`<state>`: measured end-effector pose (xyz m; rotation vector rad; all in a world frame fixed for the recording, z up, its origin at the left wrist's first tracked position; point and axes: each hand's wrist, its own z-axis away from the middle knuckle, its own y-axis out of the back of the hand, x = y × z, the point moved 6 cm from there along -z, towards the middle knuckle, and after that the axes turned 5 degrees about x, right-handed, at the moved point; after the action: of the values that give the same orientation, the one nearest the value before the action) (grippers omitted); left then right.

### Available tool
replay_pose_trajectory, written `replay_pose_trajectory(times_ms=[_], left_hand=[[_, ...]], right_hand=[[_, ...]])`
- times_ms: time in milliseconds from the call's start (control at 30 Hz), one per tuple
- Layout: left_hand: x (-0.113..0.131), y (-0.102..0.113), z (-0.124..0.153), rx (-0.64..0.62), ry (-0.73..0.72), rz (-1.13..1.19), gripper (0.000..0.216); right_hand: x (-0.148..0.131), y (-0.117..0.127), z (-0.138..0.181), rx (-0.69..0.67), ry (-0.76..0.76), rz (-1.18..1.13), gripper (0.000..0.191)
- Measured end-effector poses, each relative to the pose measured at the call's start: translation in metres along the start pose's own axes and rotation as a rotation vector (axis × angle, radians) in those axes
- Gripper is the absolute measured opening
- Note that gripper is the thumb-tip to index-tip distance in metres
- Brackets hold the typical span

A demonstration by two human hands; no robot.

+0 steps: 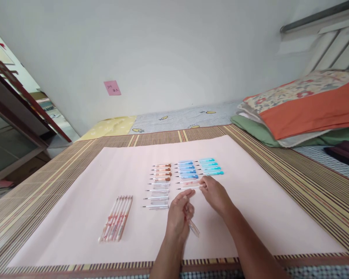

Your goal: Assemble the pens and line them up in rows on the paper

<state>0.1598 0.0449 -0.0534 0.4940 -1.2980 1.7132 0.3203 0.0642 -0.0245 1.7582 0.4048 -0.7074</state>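
My left hand [180, 213] is closed around a clear pen barrel [194, 228], whose end sticks out below the fingers. To its right, my right hand [214, 193] pinches the end of a white pen refill [188, 188] with its dark tip toward the left. Just beyond this refill lies another one [186, 182], beside a pinkish part. Farther back are rows of brown pen parts [163, 169], blue pen parts [186, 166] and turquoise pen parts [211, 164], with refills among them. Left of my left hand, several clear barrels and white refills [158, 198] lie in a column.
Several whole pens [116, 219] with red and white patterns lie side by side at the left. Everything rests on a pale pink sheet [75, 217] over a striped bamboo mat [55, 166]. Folded bedding [308, 108] is piled at the right, and a wall [174, 54] stands behind.
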Motion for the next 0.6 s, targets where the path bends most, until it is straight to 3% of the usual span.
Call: replay_pose_trajectory(times_ms=[100, 267, 333, 467, 600], left_hand=[[0.019, 0.004, 0.0, 0.026, -0.124, 0.083, 0.041], [0.044, 0.02, -0.005, 0.084, -0.238, 0.188, 0.035], [0.044, 0.024, -0.007, 0.098, -0.234, 0.227, 0.033], [0.037, 0.021, -0.007, 0.11, -0.197, 0.275, 0.028], [0.038, 0.016, -0.003, 0.108, -0.231, 0.264, 0.03]], right_hand=[[-0.011, 0.003, 0.004, -0.058, 0.0, -0.217, 0.002], [-0.044, -0.02, 0.027, -0.54, 0.012, -0.633, 0.014], [-0.053, -0.031, 0.035, -0.65, 0.004, -0.717, 0.015], [-0.06, -0.043, 0.04, -0.636, 0.044, -0.714, 0.005], [-0.055, -0.031, 0.034, -0.541, 0.107, -0.597, 0.006]])
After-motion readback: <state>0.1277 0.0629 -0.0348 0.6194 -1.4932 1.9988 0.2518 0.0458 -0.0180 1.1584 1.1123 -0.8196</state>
